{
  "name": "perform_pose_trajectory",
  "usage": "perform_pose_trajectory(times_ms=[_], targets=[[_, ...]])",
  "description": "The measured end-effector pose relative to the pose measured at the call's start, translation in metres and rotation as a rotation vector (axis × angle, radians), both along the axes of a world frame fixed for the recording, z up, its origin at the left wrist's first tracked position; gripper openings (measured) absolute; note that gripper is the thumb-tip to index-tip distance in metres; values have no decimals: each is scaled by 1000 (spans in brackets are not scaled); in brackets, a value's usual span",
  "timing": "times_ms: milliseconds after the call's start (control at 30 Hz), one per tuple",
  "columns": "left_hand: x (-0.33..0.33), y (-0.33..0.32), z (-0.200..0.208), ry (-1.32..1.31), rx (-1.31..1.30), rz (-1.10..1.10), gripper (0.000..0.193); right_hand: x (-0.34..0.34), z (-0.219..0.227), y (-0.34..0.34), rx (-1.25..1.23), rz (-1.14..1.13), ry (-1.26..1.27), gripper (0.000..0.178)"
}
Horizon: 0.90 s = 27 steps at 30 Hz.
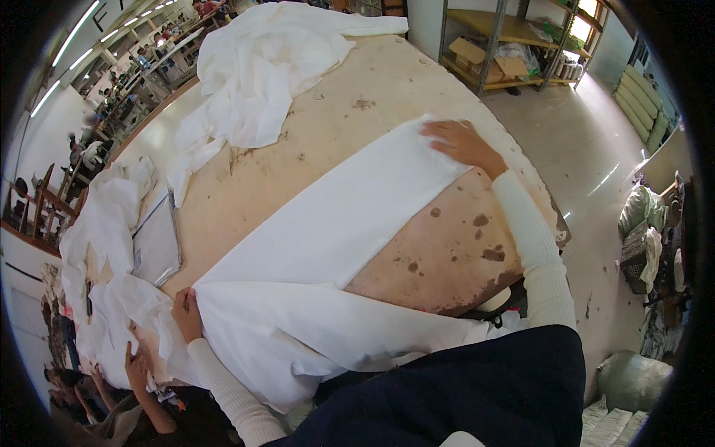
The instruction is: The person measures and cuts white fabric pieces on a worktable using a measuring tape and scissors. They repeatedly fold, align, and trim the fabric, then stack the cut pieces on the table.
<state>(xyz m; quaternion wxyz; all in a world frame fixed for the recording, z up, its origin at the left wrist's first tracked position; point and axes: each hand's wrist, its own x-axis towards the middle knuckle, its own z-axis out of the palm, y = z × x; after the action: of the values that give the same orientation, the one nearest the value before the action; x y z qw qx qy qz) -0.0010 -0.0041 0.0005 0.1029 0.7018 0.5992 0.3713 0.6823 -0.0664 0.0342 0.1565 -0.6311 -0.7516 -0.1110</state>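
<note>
A long white cloth piece point(328, 208) lies flat and slanting across the worn tabletop point(357, 97). Its near part is folded and bunched, draping over the table's front edge towards my body. At the cloth's left corner, my left hand point(188, 314) pinches the edge between thumb and fingers. My right hand point(465, 145) rests on the far right end with fingers stretched out, palm down. Whether the cloth is part of a garment I cannot tell.
A large heap of white fabric point(253, 67) covers the table's far end. More white cloth point(112, 246) lies at the left beside a flat clear plastic packet point(158, 238). Another person's hand point(138, 365) is at the lower left. Metal shelves point(514, 37) stand beyond the table.
</note>
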Motion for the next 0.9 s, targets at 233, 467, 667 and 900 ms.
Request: perform_pose_trajectory(times_ms=[233, 467, 667, 900], targets=[[15, -6, 11, 61, -20, 32, 20, 64, 20, 49, -119, -531, 737, 49], [16, 15, 1, 47, -33, -19, 18, 32, 17, 67, -268, -609, 824, 49], [-2, -12, 4, -41, -101, 56, 16, 14, 40, 67, -390, -355, 1605, 36], [3, 5, -1, -3, -75, 17, 17, 55, 1, 71, 655, -376, 445, 39]])
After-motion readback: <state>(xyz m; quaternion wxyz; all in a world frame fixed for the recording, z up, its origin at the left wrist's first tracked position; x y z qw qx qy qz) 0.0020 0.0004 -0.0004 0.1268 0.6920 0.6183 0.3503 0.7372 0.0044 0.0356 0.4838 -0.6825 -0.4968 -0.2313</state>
